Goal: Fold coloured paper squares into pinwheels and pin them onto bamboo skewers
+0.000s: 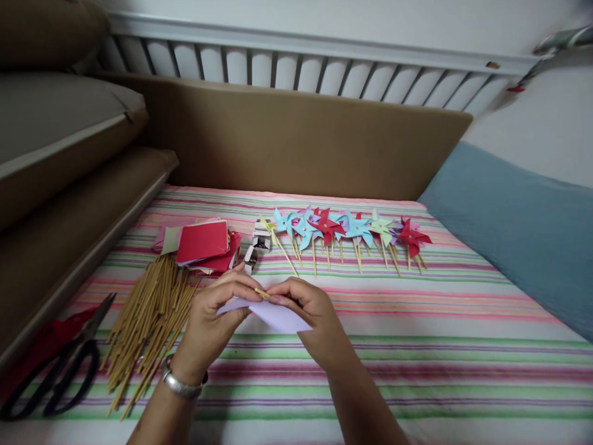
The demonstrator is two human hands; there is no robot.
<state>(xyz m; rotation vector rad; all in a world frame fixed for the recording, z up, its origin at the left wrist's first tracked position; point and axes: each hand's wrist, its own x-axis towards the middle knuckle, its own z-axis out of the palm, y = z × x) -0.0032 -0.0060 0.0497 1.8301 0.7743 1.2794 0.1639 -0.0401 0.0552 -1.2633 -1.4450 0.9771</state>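
Observation:
My left hand [217, 315] is closed on the left side of a pale purple paper pinwheel [280, 317]. The end of a thin wooden stick [262, 293] shows at the top of the paper, between the fingertips of both hands. From the other side, my right hand [303, 303] pinches the pinwheel close to that stick end. Most of the stick is hidden by the paper and fingers. Just beyond my left fingers sit small opened boxes [251, 259] with metal bits inside.
Finished paper pinwheels [327, 226] lie in a row at the back. Stacked coloured paper [202, 240] and a pile of wooden sticks [151, 315] are on the left, beside black-handled scissors [83, 352]. Brown cushions [69, 204] edge the striped cloth [440, 383].

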